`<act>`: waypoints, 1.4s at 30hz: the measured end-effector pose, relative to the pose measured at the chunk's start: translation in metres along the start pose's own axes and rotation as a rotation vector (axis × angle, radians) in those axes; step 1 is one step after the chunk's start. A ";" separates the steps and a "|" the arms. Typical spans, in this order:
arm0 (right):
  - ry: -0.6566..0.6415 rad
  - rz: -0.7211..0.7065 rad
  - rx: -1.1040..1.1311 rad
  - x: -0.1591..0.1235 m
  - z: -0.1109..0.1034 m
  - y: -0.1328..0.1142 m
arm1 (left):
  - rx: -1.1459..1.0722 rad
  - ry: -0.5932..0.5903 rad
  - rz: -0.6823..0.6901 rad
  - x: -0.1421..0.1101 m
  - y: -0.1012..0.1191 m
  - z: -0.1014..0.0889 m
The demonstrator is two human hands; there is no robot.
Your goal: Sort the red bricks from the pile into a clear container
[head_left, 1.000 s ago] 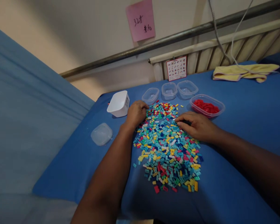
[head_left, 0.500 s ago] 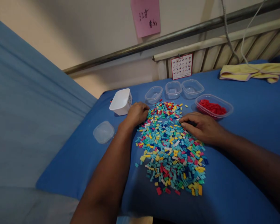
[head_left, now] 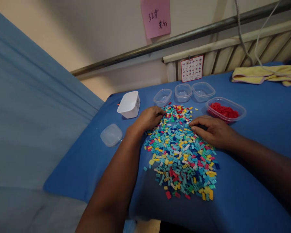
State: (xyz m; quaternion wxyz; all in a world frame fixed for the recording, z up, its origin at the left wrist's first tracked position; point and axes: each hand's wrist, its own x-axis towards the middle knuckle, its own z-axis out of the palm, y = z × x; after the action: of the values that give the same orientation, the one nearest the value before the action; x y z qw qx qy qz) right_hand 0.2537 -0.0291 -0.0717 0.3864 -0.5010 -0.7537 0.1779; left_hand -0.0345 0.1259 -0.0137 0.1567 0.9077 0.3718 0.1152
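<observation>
A spread of small toy building bricks [head_left: 181,152] in turquoise, blue, yellow, red, green and white lies on the blue cloth. My left hand [head_left: 149,118] reaches over its upper left edge, fingers curled down among the bricks; whatever they pinch is too small or hidden to name. On the upper right side, my right hand [head_left: 212,131] rests with thumb and forefinger nearly together at the bricks. Something dark shows between that thumb and the fingers, but I cannot make out what it is. Just beyond this hand stands a clear tub of red pieces [head_left: 224,111].
Behind the bricks stand three clear plastic tubs [head_left: 163,97]. A white box [head_left: 128,105] and a clear lid-like piece [head_left: 111,135] are on the left. At the back are a small printed card [head_left: 192,68], a yellow cloth [head_left: 264,74] and hanging cables [head_left: 240,32].
My left hand has moved right, further over the upper left part of the bricks. My right hand has stayed nearly in place. The whole view has shifted slightly.
</observation>
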 end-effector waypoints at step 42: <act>-0.007 -0.017 0.017 0.001 0.002 0.003 | -0.889 0.216 -0.297 0.003 -0.005 0.013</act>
State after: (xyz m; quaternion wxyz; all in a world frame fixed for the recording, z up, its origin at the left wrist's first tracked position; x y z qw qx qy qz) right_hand 0.2540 -0.0271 -0.0742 0.3897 -0.4908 -0.7575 0.1828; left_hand -0.0317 0.1289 -0.0270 0.5051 0.6725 0.4264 0.3329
